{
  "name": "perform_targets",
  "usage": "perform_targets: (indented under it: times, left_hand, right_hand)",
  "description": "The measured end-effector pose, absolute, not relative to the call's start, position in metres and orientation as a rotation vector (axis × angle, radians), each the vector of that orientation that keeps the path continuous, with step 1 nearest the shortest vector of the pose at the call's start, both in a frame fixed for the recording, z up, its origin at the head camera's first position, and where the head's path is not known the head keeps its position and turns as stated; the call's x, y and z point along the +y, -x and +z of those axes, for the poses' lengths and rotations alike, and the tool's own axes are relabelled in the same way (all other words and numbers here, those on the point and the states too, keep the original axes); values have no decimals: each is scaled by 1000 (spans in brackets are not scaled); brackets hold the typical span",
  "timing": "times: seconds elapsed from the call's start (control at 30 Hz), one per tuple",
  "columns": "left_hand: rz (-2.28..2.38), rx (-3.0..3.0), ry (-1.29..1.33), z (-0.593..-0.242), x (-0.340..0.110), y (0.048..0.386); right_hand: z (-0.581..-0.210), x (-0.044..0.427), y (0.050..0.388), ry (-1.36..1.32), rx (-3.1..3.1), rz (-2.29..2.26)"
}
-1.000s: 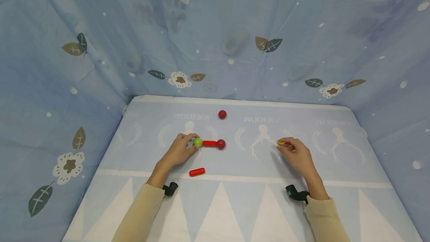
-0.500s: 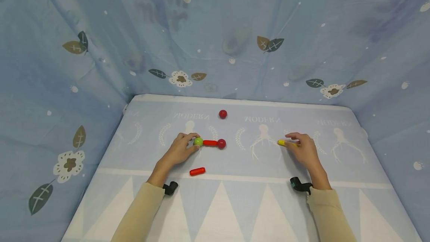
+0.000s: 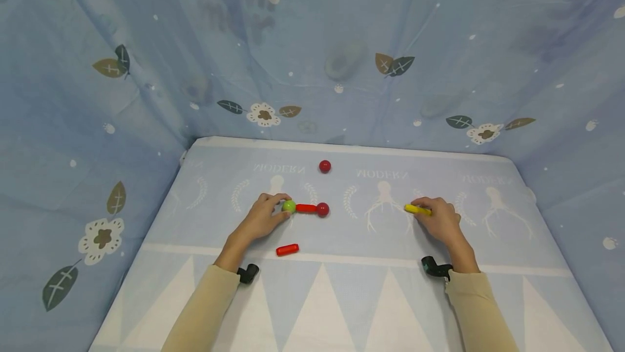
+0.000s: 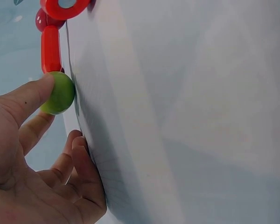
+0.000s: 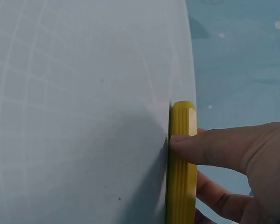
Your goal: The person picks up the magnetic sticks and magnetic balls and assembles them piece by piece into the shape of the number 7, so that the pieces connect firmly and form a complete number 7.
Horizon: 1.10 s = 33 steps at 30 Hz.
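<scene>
My left hand (image 3: 261, 219) pinches a green ball (image 3: 289, 207) between thumb and fingers. A red stick (image 3: 306, 208) joins that ball to a dark red ball (image 3: 323, 209), the three lying in a row on the table. In the left wrist view the thumb presses the green ball (image 4: 60, 95), with the red stick (image 4: 50, 49) beyond it. Farther right, my right hand (image 3: 441, 222) holds a yellow stick (image 3: 417, 210) low at the tabletop; the right wrist view shows the thumb across the ridged yellow stick (image 5: 181, 186).
A loose red stick (image 3: 287, 250) lies nearer me, below the joined pieces. Another dark red ball (image 3: 324, 166) sits toward the back of the table (image 3: 342, 298). Patterned blue cloth (image 3: 312, 59) hangs behind and at both sides.
My right hand has shifted slightly right, its fingers lifting and then coming back down around the yellow stick, more of which shows. My left hand stays on the green ball.
</scene>
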State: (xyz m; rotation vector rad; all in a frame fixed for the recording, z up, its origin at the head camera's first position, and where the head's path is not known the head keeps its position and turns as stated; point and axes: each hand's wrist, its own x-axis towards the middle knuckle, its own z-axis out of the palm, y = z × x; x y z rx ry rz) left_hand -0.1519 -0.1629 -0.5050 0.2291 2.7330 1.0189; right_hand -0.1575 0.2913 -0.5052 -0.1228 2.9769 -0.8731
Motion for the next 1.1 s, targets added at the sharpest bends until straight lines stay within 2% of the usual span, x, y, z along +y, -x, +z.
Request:
perform_targets:
  times: [0.33, 0.67, 1.1]
  left_hand:
    - [1010, 2736, -208, -504, -162, 151]
    - [1008, 2734, -202, -502, -161, 151]
    - [1013, 2735, -194, -503, -161, 150]
  right_hand:
    - [-497, 290, 156, 139, 2983, -925]
    - [-484, 278, 152, 62, 2734, -1250]
    - [-492, 252, 143, 65, 2540, -1478]
